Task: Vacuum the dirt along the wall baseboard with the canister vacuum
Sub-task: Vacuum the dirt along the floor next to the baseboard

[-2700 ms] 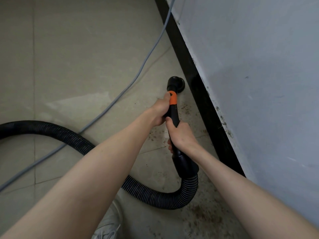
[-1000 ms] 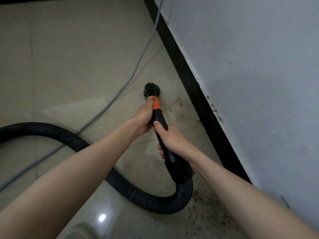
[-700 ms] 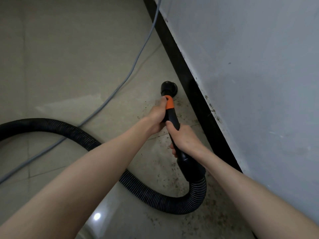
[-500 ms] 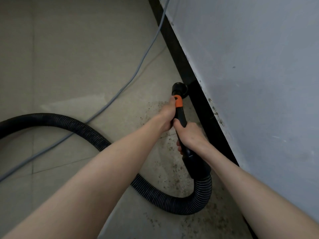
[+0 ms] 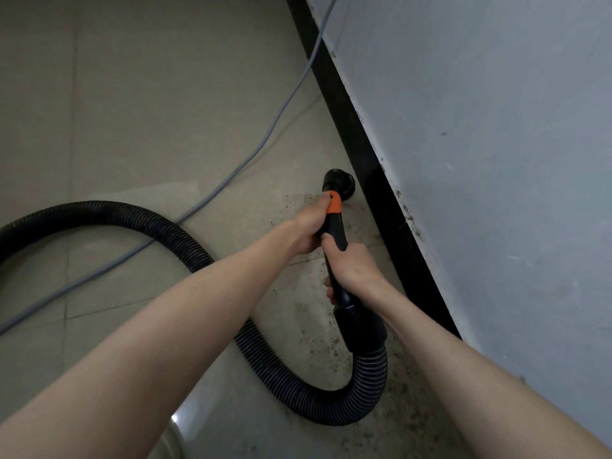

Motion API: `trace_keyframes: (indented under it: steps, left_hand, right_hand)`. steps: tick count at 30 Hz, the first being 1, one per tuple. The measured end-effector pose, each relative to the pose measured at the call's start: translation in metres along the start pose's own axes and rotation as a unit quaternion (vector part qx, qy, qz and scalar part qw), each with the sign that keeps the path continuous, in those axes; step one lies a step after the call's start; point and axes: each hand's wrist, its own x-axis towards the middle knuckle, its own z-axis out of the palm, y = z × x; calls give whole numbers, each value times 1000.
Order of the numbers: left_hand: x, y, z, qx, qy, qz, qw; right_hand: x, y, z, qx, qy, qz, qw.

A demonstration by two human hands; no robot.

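Both hands hold the black vacuum wand (image 5: 338,236), which has an orange collar (image 5: 333,203). My left hand (image 5: 309,226) grips it just below the collar; my right hand (image 5: 352,265) grips it lower down. The round black nozzle (image 5: 339,183) sits on the tiled floor right beside the black baseboard (image 5: 381,190). Brown dirt specks (image 5: 324,342) lie scattered on the tiles along the baseboard, around and behind the nozzle. The ribbed black hose (image 5: 298,385) loops from the wand back to the left. The canister itself is out of view.
A grey power cable (image 5: 275,120) runs diagonally over the tiles from the wall's far end to the left edge, passing under the hose. The pale grey wall (image 5: 480,160) fills the right side. A pale rounded object (image 5: 169,445) shows at the bottom edge.
The nozzle swung left away from the baseboard about a second ago and has since come back to sit close against it. Both hands kept their grip on the wand.
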Motion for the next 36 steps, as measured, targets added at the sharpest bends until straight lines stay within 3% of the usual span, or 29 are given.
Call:
trace_keyframes:
  steps: [9,15,17,23,24,28,32,36]
  left_hand:
    - [-14,-3,17,54,3,98,994]
    - [-27,-4,28,90,-31,83,992]
    - [-31,-7,30,104,-38,76,991]
    - [-50,-21,24,183,-88,91,975]
    - [-54,-25,23,194,-103,94,971]
    - [-67,-45,23,279,-125,117,945]
    - [-73,-62,26,364,-116,177,907]
    - [-78,-63,21,399,-134,174,890]
  right_hand:
    - [-23,10,-6,-29,83,-61,994]
    - [-37,15,-8,-20,95,-70,993]
    - [-43,17,-11,8,62,-58,996]
    - [-52,29,-57,18,-165,-19,986]
    - [-49,32,-68,51,-150,-10,987]
    - [-29,42,-89,126,48,14,991]
    - [-15,39,-78,174,74,6,982]
    - [-14,38,-66,227,99,24,968]
